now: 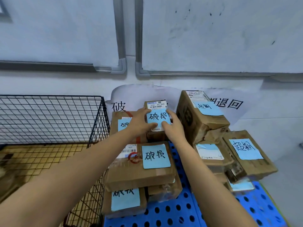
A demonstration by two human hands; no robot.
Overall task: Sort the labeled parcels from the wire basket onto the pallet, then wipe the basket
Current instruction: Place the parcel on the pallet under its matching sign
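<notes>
A small cardboard parcel (157, 110) with a blue handwritten note and a barcode label stands at the back of the left stack. My left hand (140, 122) grips its left side and my right hand (172, 126) grips its right side, thumbs on the note. Beneath and in front lie several more brown parcels (139, 174) with the same blue note. The blue perforated pallet (185, 210) carries them. The black wire basket (96, 128) stands at the left, its inside showing no parcels.
A second group of parcels (201, 123) with a different blue note sits on the pallet's right side. Paper signs (229, 104) with black characters hang on the white wall behind. Whiteboards (213, 38) fill the wall above.
</notes>
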